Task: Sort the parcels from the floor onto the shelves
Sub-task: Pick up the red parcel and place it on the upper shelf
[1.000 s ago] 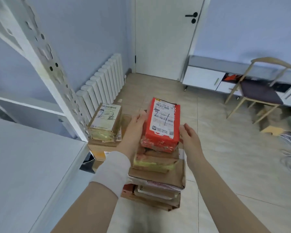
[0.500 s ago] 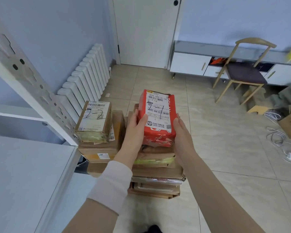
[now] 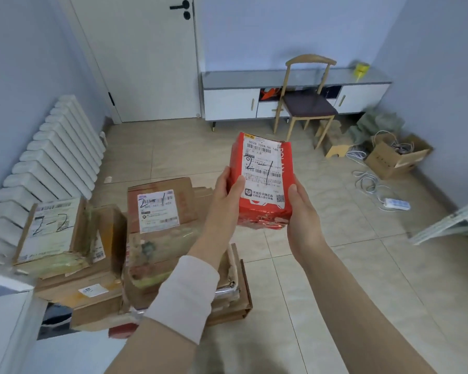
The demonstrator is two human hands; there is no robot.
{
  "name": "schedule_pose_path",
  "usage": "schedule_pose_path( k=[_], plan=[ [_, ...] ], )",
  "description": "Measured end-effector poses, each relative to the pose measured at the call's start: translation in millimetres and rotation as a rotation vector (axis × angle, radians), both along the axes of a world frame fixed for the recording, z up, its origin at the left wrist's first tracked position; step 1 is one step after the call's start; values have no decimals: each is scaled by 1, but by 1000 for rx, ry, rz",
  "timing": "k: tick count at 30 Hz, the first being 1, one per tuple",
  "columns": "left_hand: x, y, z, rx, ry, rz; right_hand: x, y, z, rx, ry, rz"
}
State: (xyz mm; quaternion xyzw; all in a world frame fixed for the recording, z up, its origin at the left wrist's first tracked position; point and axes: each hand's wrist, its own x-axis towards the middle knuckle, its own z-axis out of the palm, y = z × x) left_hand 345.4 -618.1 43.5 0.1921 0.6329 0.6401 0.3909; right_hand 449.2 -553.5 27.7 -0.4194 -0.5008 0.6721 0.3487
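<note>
Beige floor tiles (image 3: pixel 322 265) run to a white door (image 3: pixel 146 58) and a wooden chair (image 3: pixel 307 101). Both hands lift a red parcel with a white label marked 2-1 (image 3: pixel 264 182) clear of the floor stack: the left hand (image 3: pixel 226 197) closes its grip on the left edge, thumb on the label; the right hand (image 3: pixel 303 211) cups the lower right corner. Two labelled brown cardboard parcels top the stack, one marked 2-1 (image 3: pixel 160 209), one marked 2-2 (image 3: pixel 50 230).
</note>
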Motion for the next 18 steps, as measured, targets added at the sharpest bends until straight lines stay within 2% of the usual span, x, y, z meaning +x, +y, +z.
schedule_pose_path(
  k=[11, 18],
  plan=[
    [214, 153, 20, 106, 103, -412, 230, 107, 21, 61, 40, -404],
    [359, 226, 25, 224, 83, -719, 378, 144, 32, 101, 32, -678]
  ],
)
